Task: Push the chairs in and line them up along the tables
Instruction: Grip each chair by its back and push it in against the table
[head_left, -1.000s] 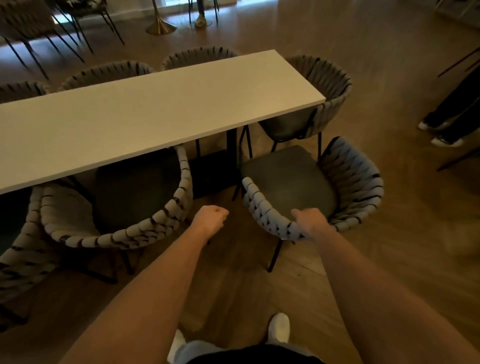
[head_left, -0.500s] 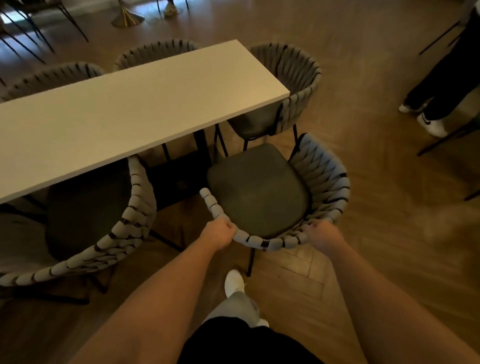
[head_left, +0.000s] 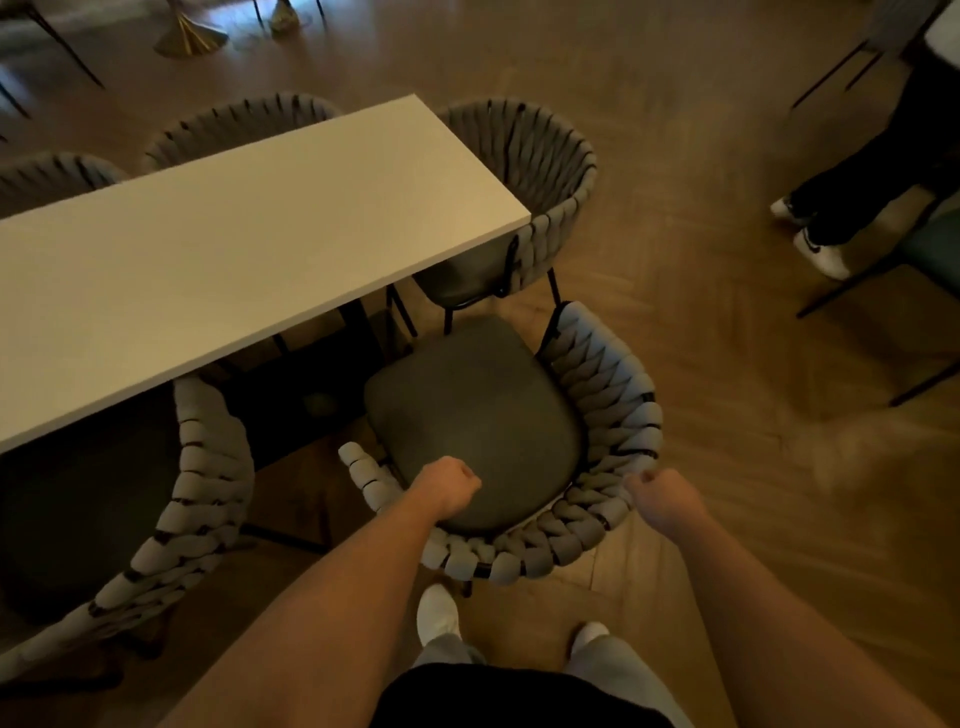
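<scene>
The fingers of the left hand (head_left: 448, 486) were clenched into a fist just above the woven back rim of the near chair (head_left: 483, 415); whether they gripped the rim could not be told. The right hand (head_left: 655, 491) was clenched likewise at the rim's right side, touching the weave, its grasp unclear. That chair stood off the table's (head_left: 249, 249) near right corner, its seat wholly outside the table edge. The open front pointed up-left toward the table leg. Its back was a curved band of thick grey braided straps on a black frame, round a dark padded seat. Bare herringbone wood floor (head_left: 727, 364) lay open to its right. A second chair (head_left: 208, 499) sat tucked under the near edge on the left, and another (head_left: 530, 171) at the table's right end.
</scene>
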